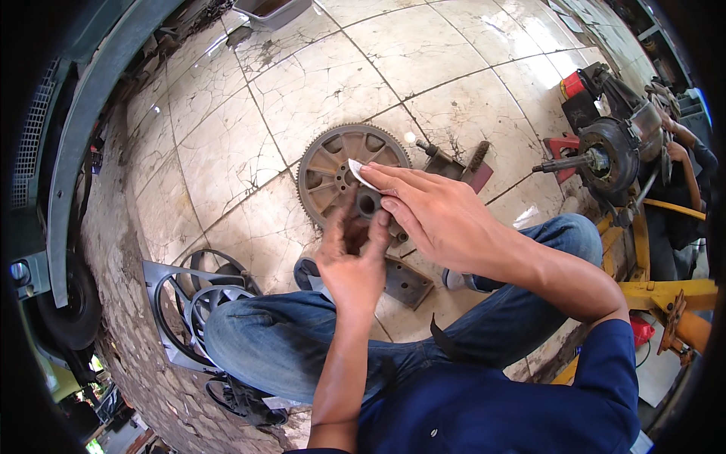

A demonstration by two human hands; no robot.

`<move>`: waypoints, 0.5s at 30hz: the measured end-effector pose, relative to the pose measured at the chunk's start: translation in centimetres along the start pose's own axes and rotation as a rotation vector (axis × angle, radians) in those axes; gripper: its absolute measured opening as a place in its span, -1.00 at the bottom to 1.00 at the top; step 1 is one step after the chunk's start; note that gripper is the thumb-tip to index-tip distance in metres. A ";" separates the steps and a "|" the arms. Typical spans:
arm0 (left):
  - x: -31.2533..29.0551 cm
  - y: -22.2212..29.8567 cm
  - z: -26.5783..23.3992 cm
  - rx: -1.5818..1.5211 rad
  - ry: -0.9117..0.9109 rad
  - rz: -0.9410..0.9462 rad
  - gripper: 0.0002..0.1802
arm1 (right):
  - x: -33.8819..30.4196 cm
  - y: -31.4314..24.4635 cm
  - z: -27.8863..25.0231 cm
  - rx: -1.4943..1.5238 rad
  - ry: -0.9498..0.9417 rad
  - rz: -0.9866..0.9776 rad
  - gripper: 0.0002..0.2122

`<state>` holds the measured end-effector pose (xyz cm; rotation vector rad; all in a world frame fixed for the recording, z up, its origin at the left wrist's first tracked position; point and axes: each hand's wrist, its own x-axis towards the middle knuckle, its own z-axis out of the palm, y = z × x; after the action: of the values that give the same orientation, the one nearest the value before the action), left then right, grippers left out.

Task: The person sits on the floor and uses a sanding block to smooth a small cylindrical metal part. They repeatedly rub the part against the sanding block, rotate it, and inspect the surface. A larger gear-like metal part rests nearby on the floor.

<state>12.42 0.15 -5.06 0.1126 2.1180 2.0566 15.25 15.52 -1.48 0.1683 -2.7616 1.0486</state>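
In front of me my left hand (352, 253) is wrapped round a small grey metal part with a round hole (367, 204), thumb and fingers on its sides. Its fingertips are dark with grime. My right hand (435, 208) lies across the top of that part, fingers stretched together, pinching a white folded piece, perhaps paper or cloth (360, 171). Its thumb is near the hole. Beneath both hands a toothed flywheel (321, 163) rests flat on the tiles, rusty brown inside its rim. My hands hide its lower right side.
A metal plate with holes (407, 281) lies between my feet. Right of the flywheel are a brush-like tool (478, 157) and a dark metal piece (442, 163). A fan shroud (170, 314) stands left. An axle hub (605, 155) and another person's arm (684, 163) are at right.
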 end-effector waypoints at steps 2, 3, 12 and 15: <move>-0.2 -0.1 0.1 0.008 -0.046 -0.022 -0.49 | 0.0 0.1 0.2 0.041 -0.001 0.036 -0.62; -0.1 -0.3 0.0 -0.021 -0.013 -0.020 -0.49 | 0.0 0.1 0.3 0.070 0.000 0.060 -0.63; 0.1 -1.0 0.0 -0.011 0.004 0.003 -0.50 | 0.3 0.2 0.3 -0.130 0.032 -0.050 -0.64; 0.5 -1.0 -0.3 -0.118 0.058 -0.030 -0.49 | 0.3 0.0 0.1 -0.214 0.045 -0.092 -0.64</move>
<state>11.99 -0.06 -6.09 0.0046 2.0116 2.1867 14.92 15.50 -1.49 0.2360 -2.7719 0.7194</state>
